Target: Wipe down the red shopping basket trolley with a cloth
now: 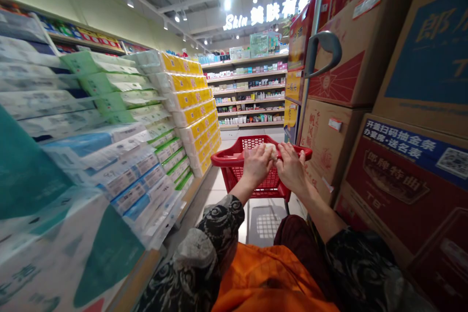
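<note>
A red plastic shopping cart (234,175) with a mesh basket stands right in front of me. My left hand (256,163) lies over its near bar, fingers bent and pressed down. Against its fingertips is a crumpled off-white cloth (270,150), partly hidden between the two hands. My right hand (292,165) curls over the red handle bar just to the right, its thumb close to the cloth. Whether the right fingers also pinch the cloth, I cannot tell. The inside of the basket is mostly covered by my hands.
Stacked tissue packs (197,102) line the aisle's left side, with blue-and-white packs (139,180) nearer. On the right rise cardboard cartons (329,131) beside a metal post with a grey handle (331,51). Shelves of small goods (252,85) close off the far end. Pale floor tiles lie below.
</note>
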`<state>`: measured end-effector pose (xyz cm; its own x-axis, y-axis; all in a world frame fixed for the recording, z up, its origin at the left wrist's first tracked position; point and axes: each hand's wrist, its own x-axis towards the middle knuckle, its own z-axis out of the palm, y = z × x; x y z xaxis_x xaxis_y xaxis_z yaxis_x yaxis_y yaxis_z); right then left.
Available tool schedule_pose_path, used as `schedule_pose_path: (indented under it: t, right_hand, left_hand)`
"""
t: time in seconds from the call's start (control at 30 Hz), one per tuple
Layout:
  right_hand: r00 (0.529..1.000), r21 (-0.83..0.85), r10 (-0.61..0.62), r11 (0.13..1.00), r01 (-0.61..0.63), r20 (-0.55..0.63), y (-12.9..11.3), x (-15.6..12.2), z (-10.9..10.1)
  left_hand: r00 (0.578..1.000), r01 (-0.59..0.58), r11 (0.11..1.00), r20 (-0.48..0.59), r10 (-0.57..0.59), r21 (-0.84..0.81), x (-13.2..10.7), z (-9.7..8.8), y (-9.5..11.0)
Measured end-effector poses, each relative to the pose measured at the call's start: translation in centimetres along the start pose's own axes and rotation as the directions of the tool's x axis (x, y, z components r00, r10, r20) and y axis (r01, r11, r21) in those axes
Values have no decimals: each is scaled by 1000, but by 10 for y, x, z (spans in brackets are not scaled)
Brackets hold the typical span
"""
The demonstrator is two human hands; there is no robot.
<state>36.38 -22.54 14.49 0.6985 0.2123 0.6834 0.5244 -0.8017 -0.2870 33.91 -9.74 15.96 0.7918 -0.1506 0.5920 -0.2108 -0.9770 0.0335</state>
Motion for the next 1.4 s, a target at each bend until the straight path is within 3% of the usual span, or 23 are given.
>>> schedule_pose_path:
  t: [0.17, 0.23, 0.3, 0.47, 0.57, 0.77, 0.83, 0.9, 1.07, 1.13, 1.23, 1.4]
  right_hand:
    - [999, 3, 25, 1000, -25, 21, 4, -2, 3]
    - [999, 26, 44, 999, -44, 12, 4, -3, 4]
    - [999, 47, 50, 998, -50, -5, 4, -4, 4]
    - [999, 57, 34, 998, -32, -33, 7, -6, 3]
    - [999, 47, 39, 998, -37, -35, 11, -7, 3]
    - [998, -6, 64, 998, -64, -16, 20, -7, 0]
    - [997, -27, 76, 997, -77, -9, 20, -6, -1]
    - [998, -33, 64, 997, -64, -2, 18, -5, -1]
    - [1000, -32, -7, 999, 7, 22, 7, -2, -2]
    - [1000, -27, -17, 999, 18, 15, 5, -2, -2]
    - [1000, -11, -27, 1000, 27, 7, 6, -1, -2]
    - [1000, 2, 0, 1000, 0, 20, 7, -2, 2]
  left_hand:
    - [984, 164, 986, -67, -162, 23, -27, -14, -44]
    - [976, 208, 977, -78, -204, 38, -31, -16, -50]
    - [983, 174, 983, -66, -171, 51, -26, -13, -41]
    - [999, -38, 998, -6, 38, 42, 0, 6, 15]
    - [998, -61, 998, 10, 61, 23, 4, 7, 22]
    - [985, 167, 985, -46, -166, 35, -24, -13, -39]
    - [977, 208, 977, -61, -205, 47, -29, -17, -48]
    - [984, 174, 983, -58, -170, 60, -26, -14, -42]
    - [998, -39, 995, -48, 43, 90, -1, 7, 7]
    - [995, -73, 992, -63, 80, 104, 5, 11, 14]
    - [994, -60, 994, -82, 68, 96, -1, 7, -2]
    - [991, 103, 989, -99, -92, 104, -26, -11, -45]
